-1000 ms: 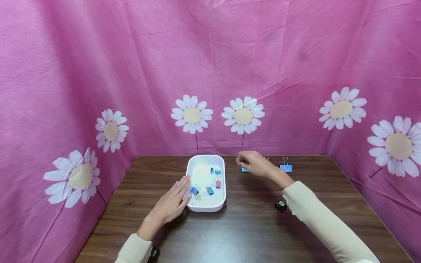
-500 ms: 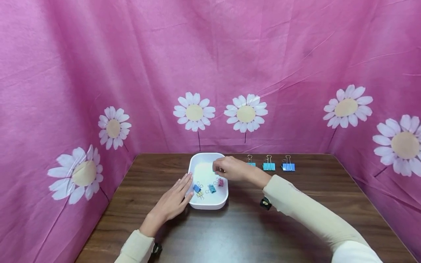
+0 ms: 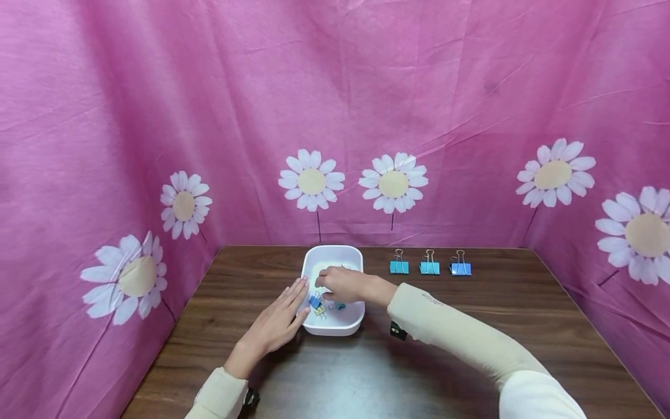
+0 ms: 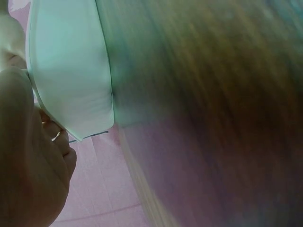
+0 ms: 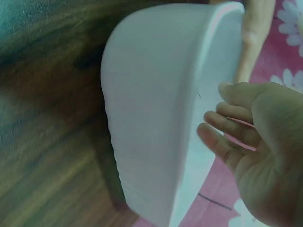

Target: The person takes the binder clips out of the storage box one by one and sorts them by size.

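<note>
A white tray [image 3: 333, 331] stands on the table with several small binder clips in it. A blue binder clip [image 3: 315, 301], a yellow binder clip [image 3: 320, 312] and part of a teal binder clip [image 3: 340, 305] show; my right hand [image 3: 345, 283] hides others. That hand reaches into the tray above the clips. In the right wrist view its fingers [image 5: 232, 130] are loosely bent and apart from the thumb, with nothing seen between them. My left hand [image 3: 277, 317] rests with straight fingers against the tray's left rim.
Right of the tray, along the table's back, larger binder clips stand in a row with handles up: a teal clip [image 3: 399, 267], another teal clip [image 3: 430, 267] and a blue clip [image 3: 460, 269]. A pink flowered curtain [image 3: 235, 116] hangs behind the wooden table [image 3: 450, 326].
My right hand has left the leftmost large teal clip, uncovering it, and moved left into the tray, then farther over the small clips. My left hand stays at the tray's rim.
</note>
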`<act>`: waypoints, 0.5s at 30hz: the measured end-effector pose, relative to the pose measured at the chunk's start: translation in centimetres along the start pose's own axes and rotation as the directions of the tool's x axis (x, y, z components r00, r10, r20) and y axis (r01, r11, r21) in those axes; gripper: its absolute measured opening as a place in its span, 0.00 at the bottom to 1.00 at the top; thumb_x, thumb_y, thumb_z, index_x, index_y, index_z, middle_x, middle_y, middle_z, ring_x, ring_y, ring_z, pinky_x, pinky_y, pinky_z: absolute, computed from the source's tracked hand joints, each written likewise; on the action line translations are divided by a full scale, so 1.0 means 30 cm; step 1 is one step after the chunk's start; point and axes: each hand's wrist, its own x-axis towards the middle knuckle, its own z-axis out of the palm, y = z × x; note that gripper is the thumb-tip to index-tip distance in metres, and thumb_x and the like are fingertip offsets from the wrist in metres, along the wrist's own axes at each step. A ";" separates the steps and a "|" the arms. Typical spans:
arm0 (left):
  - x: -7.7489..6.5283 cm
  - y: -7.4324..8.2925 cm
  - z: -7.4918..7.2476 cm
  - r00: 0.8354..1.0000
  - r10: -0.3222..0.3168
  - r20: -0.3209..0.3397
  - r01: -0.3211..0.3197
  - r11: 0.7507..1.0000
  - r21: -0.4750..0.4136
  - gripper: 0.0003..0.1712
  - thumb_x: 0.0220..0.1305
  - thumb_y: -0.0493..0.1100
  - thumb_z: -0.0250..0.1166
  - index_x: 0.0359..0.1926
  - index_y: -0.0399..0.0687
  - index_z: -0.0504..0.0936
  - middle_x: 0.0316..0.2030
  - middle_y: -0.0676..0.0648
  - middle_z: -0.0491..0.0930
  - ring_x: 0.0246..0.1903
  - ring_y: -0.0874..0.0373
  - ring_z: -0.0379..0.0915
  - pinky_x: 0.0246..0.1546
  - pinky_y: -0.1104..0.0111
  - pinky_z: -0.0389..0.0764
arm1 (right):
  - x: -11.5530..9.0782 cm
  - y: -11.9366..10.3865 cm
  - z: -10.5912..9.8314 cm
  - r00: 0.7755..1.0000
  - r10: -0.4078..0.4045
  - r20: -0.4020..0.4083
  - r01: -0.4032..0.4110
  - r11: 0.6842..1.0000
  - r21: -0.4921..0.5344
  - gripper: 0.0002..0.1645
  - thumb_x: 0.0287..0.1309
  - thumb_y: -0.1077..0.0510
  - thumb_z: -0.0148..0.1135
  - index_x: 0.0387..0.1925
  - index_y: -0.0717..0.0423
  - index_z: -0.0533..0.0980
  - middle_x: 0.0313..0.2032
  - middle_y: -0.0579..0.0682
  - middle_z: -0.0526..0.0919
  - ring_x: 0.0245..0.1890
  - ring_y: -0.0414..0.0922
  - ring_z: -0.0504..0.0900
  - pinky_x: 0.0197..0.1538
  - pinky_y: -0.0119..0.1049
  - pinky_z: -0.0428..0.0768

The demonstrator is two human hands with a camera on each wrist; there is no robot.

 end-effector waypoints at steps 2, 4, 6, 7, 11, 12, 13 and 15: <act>0.000 0.003 0.000 1.000 0.003 -0.004 -0.003 1.000 -0.003 0.37 0.86 0.54 0.47 0.83 0.38 0.57 0.85 0.43 0.53 0.85 0.48 0.48 0.84 0.52 0.58 | 0.010 -0.013 0.020 0.998 0.021 0.057 -0.019 0.999 -0.027 0.21 0.74 0.55 0.66 0.62 0.60 0.82 0.53 0.53 0.86 0.55 0.47 0.86 0.65 0.39 0.85; 0.001 0.005 0.002 1.000 0.007 -0.012 -0.007 1.000 -0.003 0.36 0.86 0.53 0.48 0.83 0.37 0.58 0.84 0.42 0.54 0.84 0.47 0.49 0.84 0.51 0.59 | 0.017 -0.025 0.039 0.993 0.045 0.112 -0.041 0.998 -0.038 0.24 0.76 0.54 0.63 0.66 0.61 0.79 0.56 0.54 0.85 0.58 0.48 0.85 0.68 0.38 0.83; 0.001 0.005 0.003 1.000 0.013 -0.024 -0.013 1.000 -0.002 0.36 0.86 0.52 0.49 0.82 0.35 0.59 0.84 0.40 0.55 0.84 0.46 0.50 0.83 0.49 0.61 | 0.021 -0.034 0.055 0.983 0.077 0.166 -0.073 0.997 -0.031 0.27 0.78 0.53 0.60 0.72 0.60 0.74 0.60 0.54 0.83 0.61 0.48 0.84 0.71 0.39 0.81; 0.001 0.006 0.003 0.999 0.016 -0.028 -0.016 1.000 -0.003 0.36 0.86 0.52 0.49 0.82 0.35 0.59 0.84 0.40 0.56 0.84 0.46 0.51 0.83 0.49 0.61 | 0.023 -0.038 0.062 0.980 0.089 0.180 -0.087 0.996 -0.022 0.28 0.78 0.53 0.60 0.73 0.59 0.73 0.60 0.55 0.83 0.61 0.49 0.84 0.71 0.39 0.80; 0.002 0.008 0.000 0.999 0.019 -0.037 -0.019 1.000 0.003 0.36 0.85 0.51 0.50 0.82 0.34 0.59 0.84 0.40 0.56 0.84 0.45 0.52 0.83 0.49 0.62 | 0.027 -0.040 0.080 0.977 0.113 0.182 -0.118 0.993 0.014 0.25 0.78 0.52 0.61 0.69 0.55 0.75 0.58 0.53 0.84 0.59 0.48 0.85 0.68 0.39 0.82; 0.002 0.008 -0.002 0.999 0.018 -0.037 -0.018 1.000 0.004 0.36 0.85 0.51 0.50 0.82 0.34 0.59 0.84 0.40 0.56 0.84 0.45 0.52 0.83 0.49 0.62 | 0.028 -0.039 0.083 0.979 0.113 0.171 -0.118 0.993 0.018 0.22 0.76 0.52 0.63 0.65 0.54 0.77 0.55 0.52 0.84 0.56 0.47 0.85 0.66 0.38 0.84; 0.002 0.009 -0.003 0.999 0.018 -0.039 -0.018 1.000 0.002 0.36 0.85 0.51 0.50 0.82 0.34 0.59 0.84 0.40 0.56 0.84 0.45 0.52 0.83 0.49 0.62 | 0.029 -0.037 0.086 0.981 0.112 0.161 -0.117 0.993 0.024 0.19 0.74 0.53 0.65 0.61 0.53 0.78 0.52 0.51 0.85 0.53 0.46 0.86 0.63 0.37 0.85; 0.001 0.010 -0.002 0.999 0.015 -0.037 -0.015 1.000 0.003 0.36 0.85 0.51 0.50 0.82 0.34 0.59 0.84 0.40 0.56 0.84 0.46 0.52 0.83 0.50 0.62 | 0.028 -0.035 0.092 0.982 0.106 0.159 -0.113 0.993 0.035 0.16 0.71 0.54 0.69 0.56 0.53 0.78 0.49 0.49 0.84 0.49 0.44 0.85 0.59 0.35 0.85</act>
